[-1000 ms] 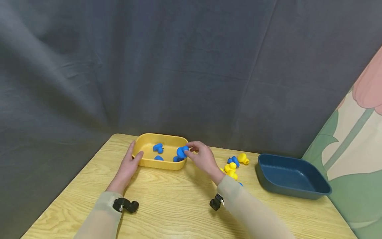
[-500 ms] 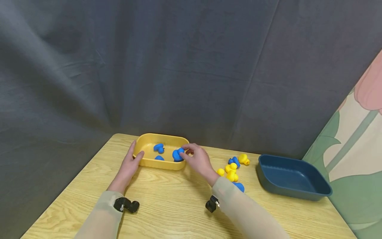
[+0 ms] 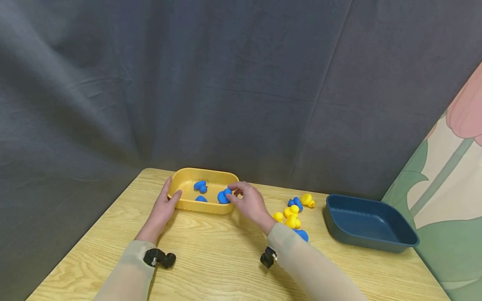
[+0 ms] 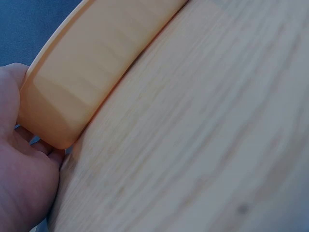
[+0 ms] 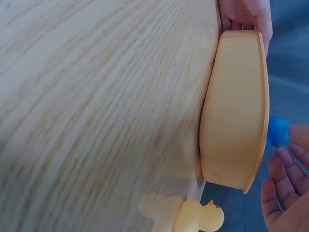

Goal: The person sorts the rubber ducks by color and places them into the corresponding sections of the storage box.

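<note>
A yellow plastic bin [image 3: 205,207] stands at the back left of the wooden table. My left hand [image 3: 165,205] holds its left end. In the left wrist view, the thumb [image 4: 18,72] lies at the bin's rim and the fingers bend round its lower corner. My right hand [image 3: 250,202] reaches over the bin's right end and pinches a blue rubber duck [image 3: 223,197] low inside it. In the right wrist view this duck [image 5: 277,131] is blurred and partly behind the rim. Another blue duck [image 3: 201,186] lies in the bin, and a further one [image 3: 201,199] is half hidden by the front wall.
Right of my right hand lie several loose ducks, among them a yellow duck [image 3: 307,200], a blue duck [image 3: 296,203] and a blue one [image 3: 301,235] partly behind my sleeve. A dark blue bin [image 3: 370,242] stands at the right. A grey curtain [image 3: 241,92] hangs behind the table.
My right hand has moved slightly left and lowered the blue duck from the rim into the yellow bin, then stays nearly still. The left hand has kept its place.
</note>
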The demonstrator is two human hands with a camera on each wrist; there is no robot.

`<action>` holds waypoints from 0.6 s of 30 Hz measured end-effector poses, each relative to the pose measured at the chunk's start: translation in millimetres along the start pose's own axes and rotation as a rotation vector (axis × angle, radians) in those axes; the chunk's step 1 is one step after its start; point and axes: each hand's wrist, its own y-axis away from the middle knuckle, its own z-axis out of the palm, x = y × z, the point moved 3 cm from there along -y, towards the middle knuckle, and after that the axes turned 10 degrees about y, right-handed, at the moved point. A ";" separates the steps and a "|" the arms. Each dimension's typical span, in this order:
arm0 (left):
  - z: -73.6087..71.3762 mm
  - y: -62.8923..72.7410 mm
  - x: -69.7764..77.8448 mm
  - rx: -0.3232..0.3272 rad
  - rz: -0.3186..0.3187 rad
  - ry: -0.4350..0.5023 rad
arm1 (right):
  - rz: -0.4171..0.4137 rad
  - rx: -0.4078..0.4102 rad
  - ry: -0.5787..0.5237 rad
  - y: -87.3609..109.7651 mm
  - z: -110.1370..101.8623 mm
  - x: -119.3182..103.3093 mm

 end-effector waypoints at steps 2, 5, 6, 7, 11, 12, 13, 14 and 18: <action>0.0 -0.1 0.1 -0.001 0.001 0.003 | -0.006 0.001 -0.003 -0.2 -1.3 0.4; 0.7 -0.8 0.1 -0.001 -0.004 0.006 | 0.006 0.000 -0.017 0.1 -5.9 1.9; 1.1 -1.0 0.0 -0.002 -0.008 0.004 | 0.014 0.002 -0.025 0.2 -8.3 2.5; 1.5 -1.2 0.1 -0.002 -0.010 0.003 | 0.019 0.007 -0.026 0.5 -10.7 3.6; 2.1 -2.1 0.4 -0.001 -0.014 -0.003 | 0.034 0.021 -0.035 3.1 -21.8 7.1; 2.2 -2.2 0.3 -0.001 -0.014 -0.004 | 0.041 0.019 -0.038 4.2 -24.4 8.8; 2.3 -2.3 0.3 -0.001 -0.015 -0.005 | 0.046 0.017 -0.036 5.6 -27.0 10.5; 2.4 -2.6 0.1 -0.002 -0.015 -0.005 | 0.049 0.015 -0.036 7.0 -30.0 12.1; 2.9 -3.3 -0.2 -0.005 -0.017 -0.004 | 0.057 0.017 -0.026 13.8 -44.5 20.5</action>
